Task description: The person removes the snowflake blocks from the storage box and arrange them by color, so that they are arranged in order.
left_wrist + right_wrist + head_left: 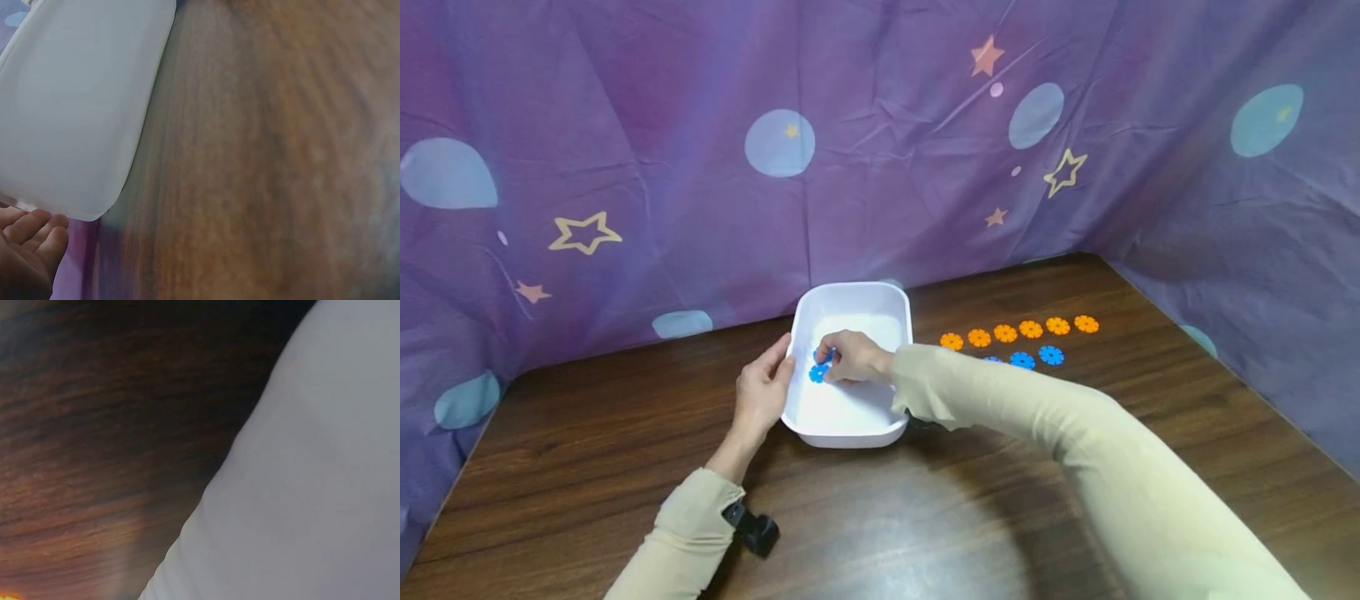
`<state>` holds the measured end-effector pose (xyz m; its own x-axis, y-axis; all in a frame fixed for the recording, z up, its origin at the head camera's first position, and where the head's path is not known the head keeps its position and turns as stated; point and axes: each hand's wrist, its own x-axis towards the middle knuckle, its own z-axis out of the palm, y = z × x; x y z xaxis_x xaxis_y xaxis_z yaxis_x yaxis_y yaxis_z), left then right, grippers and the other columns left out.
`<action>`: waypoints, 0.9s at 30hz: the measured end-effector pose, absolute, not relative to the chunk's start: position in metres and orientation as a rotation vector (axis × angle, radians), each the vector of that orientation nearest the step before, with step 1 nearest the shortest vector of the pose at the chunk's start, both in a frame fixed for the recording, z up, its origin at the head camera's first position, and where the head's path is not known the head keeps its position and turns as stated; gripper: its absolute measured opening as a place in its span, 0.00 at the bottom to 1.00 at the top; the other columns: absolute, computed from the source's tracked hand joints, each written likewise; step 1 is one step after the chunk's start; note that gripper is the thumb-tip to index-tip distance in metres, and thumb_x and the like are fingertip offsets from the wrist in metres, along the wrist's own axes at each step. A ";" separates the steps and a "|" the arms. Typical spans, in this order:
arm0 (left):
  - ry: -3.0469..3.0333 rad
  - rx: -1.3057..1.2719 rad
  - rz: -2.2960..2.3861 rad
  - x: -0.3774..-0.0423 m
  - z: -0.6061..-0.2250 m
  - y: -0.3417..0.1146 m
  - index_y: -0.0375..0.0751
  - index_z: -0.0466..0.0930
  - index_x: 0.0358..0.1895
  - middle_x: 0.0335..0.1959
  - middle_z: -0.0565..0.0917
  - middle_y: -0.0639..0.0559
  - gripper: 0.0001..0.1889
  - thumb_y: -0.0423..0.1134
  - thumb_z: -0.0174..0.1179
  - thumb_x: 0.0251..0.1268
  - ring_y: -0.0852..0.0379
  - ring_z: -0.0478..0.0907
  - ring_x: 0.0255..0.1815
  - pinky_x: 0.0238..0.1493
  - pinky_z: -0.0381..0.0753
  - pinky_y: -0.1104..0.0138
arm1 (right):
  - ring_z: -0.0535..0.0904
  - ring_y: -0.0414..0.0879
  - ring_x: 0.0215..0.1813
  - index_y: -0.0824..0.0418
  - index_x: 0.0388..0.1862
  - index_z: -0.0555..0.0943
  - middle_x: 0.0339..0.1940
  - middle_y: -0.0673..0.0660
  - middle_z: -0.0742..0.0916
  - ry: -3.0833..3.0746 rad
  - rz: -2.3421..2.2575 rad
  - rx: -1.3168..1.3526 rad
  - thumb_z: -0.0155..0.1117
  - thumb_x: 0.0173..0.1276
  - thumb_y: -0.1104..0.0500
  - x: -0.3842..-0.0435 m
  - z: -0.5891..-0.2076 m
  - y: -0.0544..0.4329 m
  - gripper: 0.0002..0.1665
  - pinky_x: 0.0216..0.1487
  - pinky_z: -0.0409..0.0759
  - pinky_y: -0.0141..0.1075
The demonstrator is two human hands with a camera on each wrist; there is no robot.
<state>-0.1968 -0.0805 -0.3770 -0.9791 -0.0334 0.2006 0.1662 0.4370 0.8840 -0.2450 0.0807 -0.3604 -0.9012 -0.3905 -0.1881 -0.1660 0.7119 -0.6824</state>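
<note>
A white plastic tray (850,439) stands on the table. Inside it lie blue slotted discs (817,374), partly covered by my right hand (857,357). That hand reaches in from the right with thumb and forefinger curled around a blue disc; the fingers hide part of it. My left hand (763,392) holds the tray's left rim, its thumb at the edge and its fingers along the outer side. In the left wrist view, the fingertips of the left hand (31,250) touch the tray wall (75,112). The right wrist view shows neither the right hand nor the discs.
Right of the tray, orange slotted discs (1005,333) lie in a row. Nearer me is a row of blue slotted discs (1051,356), partly hidden by the right sleeve (1000,392). A purple patterned cloth (700,167) hangs behind the wooden table (587,433).
</note>
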 end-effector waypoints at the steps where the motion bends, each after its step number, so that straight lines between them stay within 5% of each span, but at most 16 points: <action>1: -2.501 -0.113 -1.573 -0.197 -0.377 -0.081 0.38 0.72 0.63 0.60 0.75 0.43 0.20 0.33 0.52 0.68 0.49 0.74 0.58 0.56 0.77 0.55 | 0.70 0.37 0.18 0.62 0.41 0.80 0.21 0.51 0.75 2.602 -0.983 -0.441 0.69 0.55 0.67 -0.245 -0.360 0.080 0.14 0.20 0.70 0.23; 27: -2.526 -0.090 -1.588 -0.197 -0.377 -0.080 0.39 0.71 0.64 0.60 0.75 0.43 0.21 0.34 0.51 0.69 0.47 0.75 0.58 0.54 0.78 0.55 | 0.71 0.41 0.33 0.59 0.38 0.74 0.28 0.50 0.77 2.668 -0.806 -0.614 0.70 0.55 0.66 -0.242 -0.358 0.079 0.15 0.35 0.68 0.27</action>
